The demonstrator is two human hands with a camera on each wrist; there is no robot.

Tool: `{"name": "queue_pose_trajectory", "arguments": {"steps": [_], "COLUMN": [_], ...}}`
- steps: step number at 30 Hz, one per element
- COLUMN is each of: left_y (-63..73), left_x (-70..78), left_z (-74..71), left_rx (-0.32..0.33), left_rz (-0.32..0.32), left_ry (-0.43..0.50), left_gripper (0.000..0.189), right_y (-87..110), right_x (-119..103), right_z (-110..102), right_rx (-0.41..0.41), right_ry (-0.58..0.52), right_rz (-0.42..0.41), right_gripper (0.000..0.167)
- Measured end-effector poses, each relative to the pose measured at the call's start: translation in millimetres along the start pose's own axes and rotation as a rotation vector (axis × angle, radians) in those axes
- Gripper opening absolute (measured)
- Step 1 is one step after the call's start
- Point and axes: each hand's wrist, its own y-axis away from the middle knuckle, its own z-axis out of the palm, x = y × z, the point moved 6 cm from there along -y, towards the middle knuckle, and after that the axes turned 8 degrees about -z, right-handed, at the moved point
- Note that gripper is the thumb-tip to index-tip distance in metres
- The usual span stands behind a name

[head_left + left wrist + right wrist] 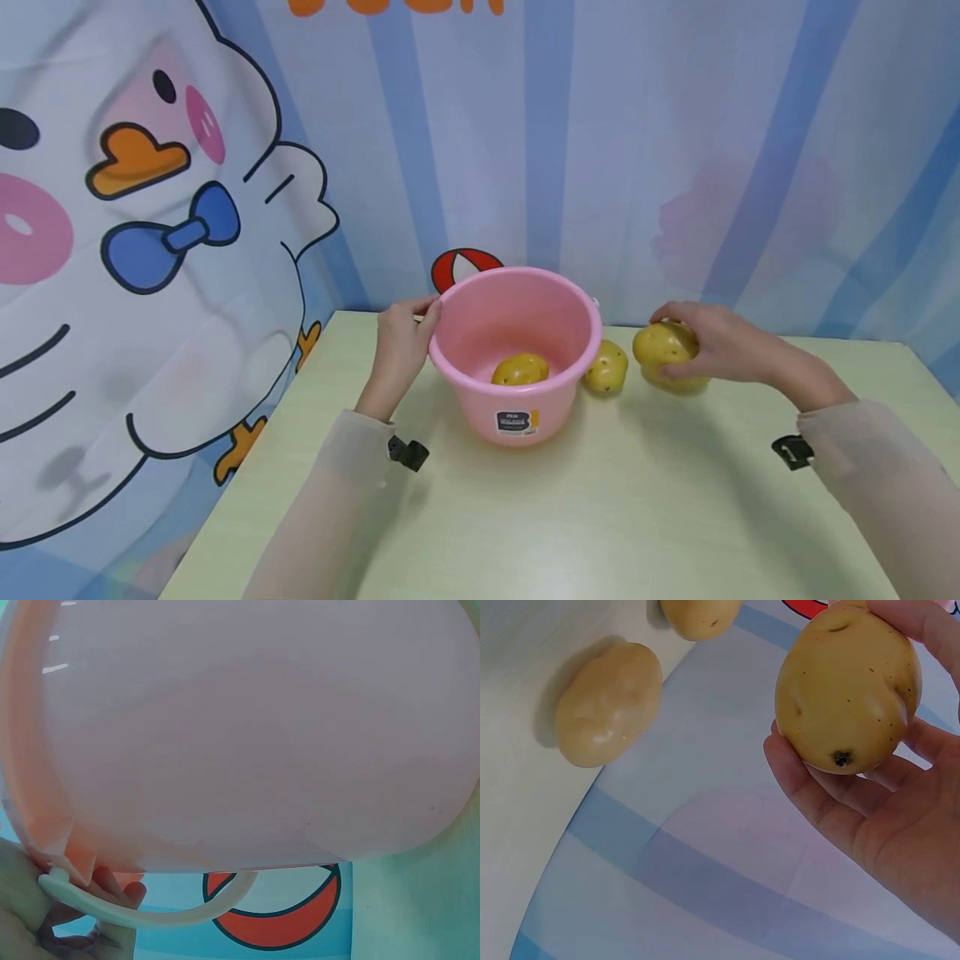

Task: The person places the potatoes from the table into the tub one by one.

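Potato (664, 343) in right hand (723, 343), left hand (401, 343) gripping pink bucket (517, 417)

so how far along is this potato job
Seemingly done: one yellow oval potato sits inside the round pink plastic bucket. Under way: the right hand grips a second yellow potato, outside the bucket. Apparently left: two more yellow potatoes on the pale flat tabletop.

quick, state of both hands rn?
Left hand: closed, gripping the pink bucket by its rim.
Right hand: closed, holding one potato between thumb and fingers.
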Motion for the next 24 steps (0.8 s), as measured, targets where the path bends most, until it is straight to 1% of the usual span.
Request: {"name": "queue_pose_trajectory", "arguments": {"steps": [13,21,24], "left_y": [0.0,0.0,0.8], "left_x": [-0.1,0.2,1.5], "left_z": [0.1,0.3,-0.6], "left_rx": [0.019,0.013,0.019], "left_rz": [0.008,0.009,0.008], "left_ry": [-0.010,-0.008,-0.007], "left_gripper": [0.035,0.035,0.034], "right_y": [-6.3,-10.7,-13.2], "right_x": [-11,-19,-22], "right_z": [-17,-27,-31], "right_rx": [0.025,0.050,0.054], "right_ry": [0.012,0.045,0.041], "right_rz": [-0.025,-0.080,-0.086], "right_gripper": [0.059,0.058,0.058]}}
